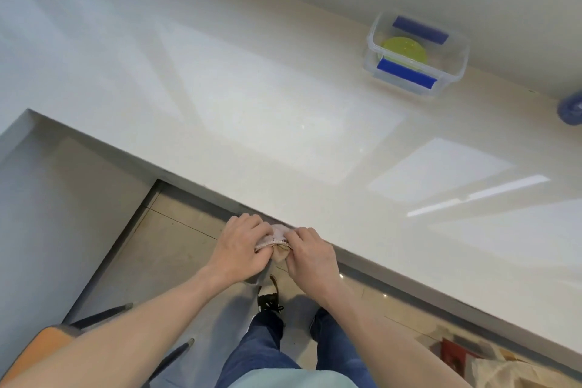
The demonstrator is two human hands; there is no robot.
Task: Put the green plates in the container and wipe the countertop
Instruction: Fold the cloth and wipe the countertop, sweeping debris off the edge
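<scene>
1. A clear plastic container (pixel 415 53) with blue clips is seen at the far wall side of the worktop (pixel 283 123); green plates (pixel 404 49) lie stacked inside it.
2. The worktop is glossy, pale and bare near the container; tiled floor lies below its edge.
3. Well apart from the container, at the near edge, a crumpled pale cloth (pixel 277 239) is gripped by the left hand (pixel 242 246) and right hand (pixel 310 257).

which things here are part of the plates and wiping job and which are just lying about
Part of the job:
green plates, already inside the container
container, clear with blue clips
cloth, held by the left hand and right hand
countertop

Just lying about:
blue object at the right edge, cut off
chair with an orange seat
bag on the floor
</scene>
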